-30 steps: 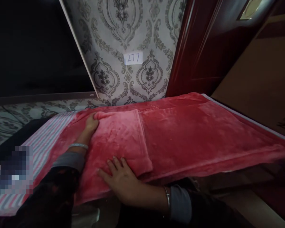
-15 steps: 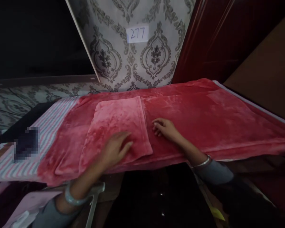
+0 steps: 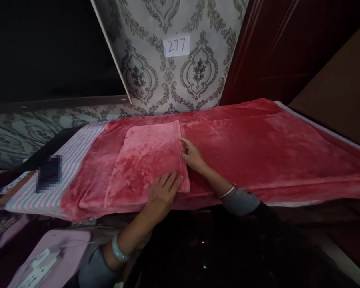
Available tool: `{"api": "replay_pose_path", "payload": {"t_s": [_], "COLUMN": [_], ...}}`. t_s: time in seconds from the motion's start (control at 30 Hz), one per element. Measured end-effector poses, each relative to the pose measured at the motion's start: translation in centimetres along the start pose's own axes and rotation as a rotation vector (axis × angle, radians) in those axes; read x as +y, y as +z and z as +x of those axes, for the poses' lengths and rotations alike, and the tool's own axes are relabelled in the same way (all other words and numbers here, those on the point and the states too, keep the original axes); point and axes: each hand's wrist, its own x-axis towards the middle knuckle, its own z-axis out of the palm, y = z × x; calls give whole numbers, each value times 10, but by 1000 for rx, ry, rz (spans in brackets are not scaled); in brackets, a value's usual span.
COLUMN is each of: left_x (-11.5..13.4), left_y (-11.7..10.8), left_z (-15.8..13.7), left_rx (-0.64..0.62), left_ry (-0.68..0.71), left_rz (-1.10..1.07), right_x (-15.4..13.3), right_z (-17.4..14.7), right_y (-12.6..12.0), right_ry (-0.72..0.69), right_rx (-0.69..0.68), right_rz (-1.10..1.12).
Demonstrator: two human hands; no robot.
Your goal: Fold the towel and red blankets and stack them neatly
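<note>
A pink plush cloth (image 3: 147, 154), folded into a flat rectangle, lies on a larger red plush blanket (image 3: 243, 152). My left hand (image 3: 163, 194) rests flat on the folded cloth's near right part, fingers stretched out and palm down. At the cloth's right edge, my right hand (image 3: 193, 156) has its fingers bent, with the thumb and forefinger closed at the border. The fingertips' exact hold on the edge is partly hidden.
A striped sheet (image 3: 78, 160) shows at the left under a dark blurred-out object (image 3: 49, 174). Behind stand a dark screen (image 3: 54, 52) and a patterned wall with a paper marked 277 (image 3: 177, 45). A pink stool-like surface (image 3: 69, 248) holds a white power strip (image 3: 42, 268), lower left.
My left hand has moved right and settled flat on the folded cloth. My right hand has shifted left to the cloth's right edge. The view has turned slightly left.
</note>
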Motion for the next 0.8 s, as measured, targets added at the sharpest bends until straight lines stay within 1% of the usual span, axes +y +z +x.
{"api": "replay_pose_path", "payload": {"t_s": [0.1, 0.17, 0.27, 0.33, 0.37, 0.43, 0.5, 0.57, 0.63, 0.73, 0.8], "left_x": [5, 6, 0, -8, -11, -14, -12, -5, 1, 2, -1], "left_y": [6, -1, -21, -31, -32, -26, -14, 0, 11, 20, 22], "left_z": [-9, -13, -9, -1, 3, 12, 17, 16, 13, 9, 9], "left_rx": [-10, -4, 41, 76, 84, 69, 24, -16, -22, 11, 25], "left_ry": [-18, -26, -44, -82, -108, -165, -210, -234, -246, -241, -228], "left_rz": [6, -58, -177, -169, -136, -54, 7, 47, 79, 115, 124], "right_x": [8, 13, 13, 4, -4, -22, -37, -41, -33, -10, 0], "right_z": [-5, -7, -4, 2, 6, 17, 28, 39, 47, 53, 54], "right_y": [0, -2, -6, -7, -7, -3, 3, 10, 17, 25, 27], "right_ry": [29, 35, -46, -122, -150, -175, -195, -234, -248, -190, -202], "right_rx": [-20, -72, -94, -74, -72, -101, -142, -168, -209, -280, -249], "right_rz": [-98, -139, -233, -341, -397, -489, -554, -615, -675, -724, -697]}}
